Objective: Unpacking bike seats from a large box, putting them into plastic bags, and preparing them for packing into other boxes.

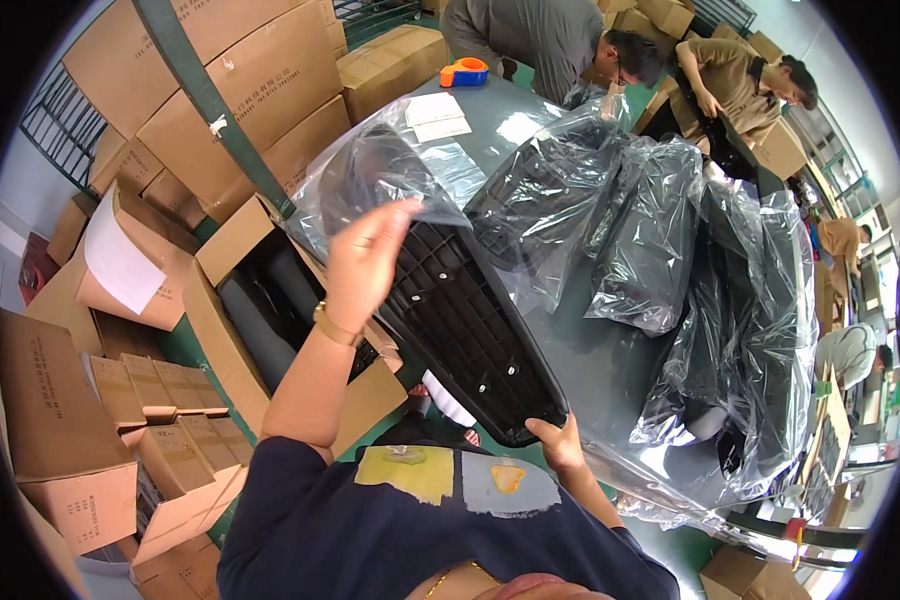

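A long black plastic panel (475, 335), ribbed on the side facing me, slants between my hands over the near left edge of the table. My left hand (370, 255) is closed on the edge of a see-through plastic bag (385, 170), which covers the panel's far end. The near end of the panel is bare, and my right hand (558, 440) grips it there with the thumb on top. Right of the panel lie several black parts (550, 195) in see-through bags.
An orange tape dispenser (464, 72) and white papers (437, 115) lie on the grey table (570, 350). An open carton (260, 300) with dark parts stands at my left, beside stacked boxes (245, 95) and a green post (205, 105). Two people (530, 40) work across the table.
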The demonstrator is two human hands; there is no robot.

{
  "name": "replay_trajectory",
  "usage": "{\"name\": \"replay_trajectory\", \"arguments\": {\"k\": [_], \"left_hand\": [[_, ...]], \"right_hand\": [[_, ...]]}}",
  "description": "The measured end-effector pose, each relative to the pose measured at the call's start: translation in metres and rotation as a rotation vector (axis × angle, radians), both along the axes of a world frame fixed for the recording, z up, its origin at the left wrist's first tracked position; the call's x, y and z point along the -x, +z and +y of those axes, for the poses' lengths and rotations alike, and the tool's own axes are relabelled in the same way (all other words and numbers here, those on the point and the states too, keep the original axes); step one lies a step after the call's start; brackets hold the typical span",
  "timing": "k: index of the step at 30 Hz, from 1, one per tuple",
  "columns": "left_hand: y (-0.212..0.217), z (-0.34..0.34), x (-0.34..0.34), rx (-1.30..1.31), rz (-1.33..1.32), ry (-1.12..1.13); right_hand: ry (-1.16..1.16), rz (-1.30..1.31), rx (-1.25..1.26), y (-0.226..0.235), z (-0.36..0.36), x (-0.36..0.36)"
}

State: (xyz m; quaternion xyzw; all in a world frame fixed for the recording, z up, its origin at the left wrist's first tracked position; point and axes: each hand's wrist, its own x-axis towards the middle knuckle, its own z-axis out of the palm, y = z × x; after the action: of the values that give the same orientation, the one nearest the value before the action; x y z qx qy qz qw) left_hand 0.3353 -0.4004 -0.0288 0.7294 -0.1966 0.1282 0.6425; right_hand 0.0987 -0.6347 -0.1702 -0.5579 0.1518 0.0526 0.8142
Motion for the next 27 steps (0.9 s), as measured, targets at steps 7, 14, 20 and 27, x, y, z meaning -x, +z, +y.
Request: {"name": "replay_trajectory", "arguments": {"k": [7, 14, 20, 27], "left_hand": [[-0.023, -0.049, 0.125, -0.485, 0.028, -0.879], [0.026, 0.044, 0.088, -0.308, 0.247, -0.647], [-0.031, 0.099, 0.067, -1.178, -0.463, -0.053], [-0.017, 0.081, 0.034, -0.969, -0.990, -0.121]], "right_hand": [[0.020, 0.186, -0.504, 0.001, 0.037, -0.009], [-0.001, 0.108, -0.428, 0.008, 0.026, -0.027], [0.004, 0.157, -0.404, 0.027, -0.003, -0.026], [0.147, 0.106, -0.438, 0.095, -0.017, -0.044]]}}
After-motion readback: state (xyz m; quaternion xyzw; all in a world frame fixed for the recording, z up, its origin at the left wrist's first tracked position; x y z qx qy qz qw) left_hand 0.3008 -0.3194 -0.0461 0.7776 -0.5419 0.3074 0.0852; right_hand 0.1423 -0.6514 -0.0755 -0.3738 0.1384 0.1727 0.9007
